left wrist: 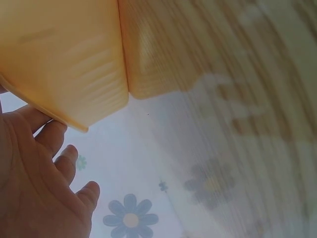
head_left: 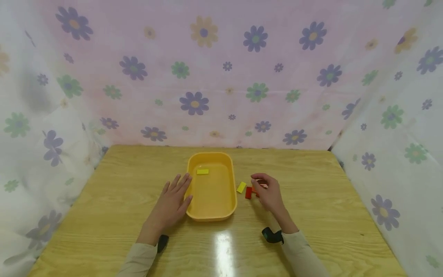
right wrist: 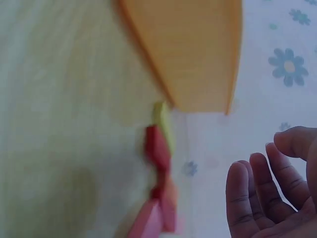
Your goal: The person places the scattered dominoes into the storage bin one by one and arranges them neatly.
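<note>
Lower centre of my head feed: bin (head_left: 214, 196) on the table (head_left: 104, 215), one yellow block (head_left: 202, 172) lying in its upper-left part. Left hand (head_left: 169, 206) at the bin's left rim, fingers extended and touching it, no wrap that I can see. Right hand (head_left: 271, 194) right of the bin, over the loose pieces, fingers loosely curved.

Loose stuff sits between bin and right hand: second yellow block (head_left: 241, 187) just beside the bin's right wall, red block (head_left: 248, 193) next to it, then orange and red pieces partly covered by the hand.

Right wrist feed gives me what head hides: the pieces run in a crooked line down the middle of the frame, with an orange piece (right wrist: 170, 198) and a pinkish-red piece (right wrist: 147, 218) at the low end. Hand is lower right there, clear gap to the pieces, fingers relaxed. Pieces blurred and overlapping, can't count them.

Left wrist feed shows the bin's outer wall, upper left, plus its reflection in the tabletop; the yellow block inside shows only on head.

Materials: bin looks like smooth orange-yellow plastic, rounded corners, faint ripples outside. Blocks small, flat, rectangular. Table glossy wood grain, glare at bottom centre. Backdrop (head_left: 221, 80): creased flower-print sheet.
</note>
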A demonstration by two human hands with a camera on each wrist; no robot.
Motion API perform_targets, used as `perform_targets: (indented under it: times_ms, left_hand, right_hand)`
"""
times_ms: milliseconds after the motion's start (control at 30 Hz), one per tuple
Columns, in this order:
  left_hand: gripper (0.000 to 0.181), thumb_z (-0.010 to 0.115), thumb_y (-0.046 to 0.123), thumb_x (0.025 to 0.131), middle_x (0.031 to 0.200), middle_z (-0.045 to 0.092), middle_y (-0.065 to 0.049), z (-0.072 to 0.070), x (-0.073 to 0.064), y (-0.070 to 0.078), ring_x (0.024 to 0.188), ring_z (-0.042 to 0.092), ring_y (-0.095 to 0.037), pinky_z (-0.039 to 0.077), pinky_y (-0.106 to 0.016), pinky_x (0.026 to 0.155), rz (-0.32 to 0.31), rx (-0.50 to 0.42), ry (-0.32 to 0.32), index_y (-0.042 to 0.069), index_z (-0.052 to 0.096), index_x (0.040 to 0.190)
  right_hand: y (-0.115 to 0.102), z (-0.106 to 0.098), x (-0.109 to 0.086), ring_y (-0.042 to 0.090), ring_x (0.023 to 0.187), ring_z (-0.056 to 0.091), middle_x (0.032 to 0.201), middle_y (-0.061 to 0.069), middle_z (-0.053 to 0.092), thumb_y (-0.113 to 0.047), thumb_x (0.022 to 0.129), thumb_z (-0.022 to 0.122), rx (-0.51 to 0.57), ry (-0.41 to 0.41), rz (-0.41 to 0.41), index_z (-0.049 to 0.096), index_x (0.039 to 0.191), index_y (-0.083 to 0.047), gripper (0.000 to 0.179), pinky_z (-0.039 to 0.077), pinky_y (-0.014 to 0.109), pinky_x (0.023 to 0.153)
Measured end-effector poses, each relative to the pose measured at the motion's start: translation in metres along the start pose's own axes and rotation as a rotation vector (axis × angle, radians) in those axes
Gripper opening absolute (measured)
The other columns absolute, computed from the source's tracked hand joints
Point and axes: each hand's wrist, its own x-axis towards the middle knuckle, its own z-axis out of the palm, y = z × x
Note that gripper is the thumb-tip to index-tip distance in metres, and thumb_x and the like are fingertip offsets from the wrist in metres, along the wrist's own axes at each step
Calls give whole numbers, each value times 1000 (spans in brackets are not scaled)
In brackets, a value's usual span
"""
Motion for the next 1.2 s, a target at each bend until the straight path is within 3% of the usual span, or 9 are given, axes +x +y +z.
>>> perform_targets:
  times_ms: [267,500,800,933,1200]
  left_hand:
    - [60,47,32,108,167,27,-10,-1,-1,4,155,19,-38,15,-65,122,-39,-16,-56,3,34,158]
    - [61,48,33,108,167,26,-9,0,-2,4,156,18,-37,14,-65,122,-48,-21,-67,4,33,159]
    - [61,49,32,107,167,27,-9,-3,-2,5,156,18,-37,14,-65,122,-42,-25,-56,4,34,158]
    - [61,49,33,107,168,26,-8,-2,-2,3,156,18,-36,13,-64,123,-45,-20,-60,4,33,159]
    - [62,50,33,107,168,24,-7,0,-4,3,156,17,-36,12,-64,123,-45,-34,-62,6,31,160]
  right_hand:
    - [28,-30,-30,18,91,64,113,22,70,-5,97,67,-8,42,41,71,111,5,17,56,21,71]
    - [40,-51,-46,15,92,67,113,23,70,-4,92,74,-64,67,57,71,112,5,22,56,18,77]
    - [39,-65,-48,30,99,67,113,21,71,0,86,78,-200,-2,85,69,118,6,34,55,21,79]
    - [36,-67,-46,31,101,66,111,20,72,-2,83,82,-271,-36,118,69,118,5,38,54,26,80]
    - [32,-68,-43,34,107,65,113,19,72,-5,81,84,-350,-86,170,69,118,6,41,53,50,98]
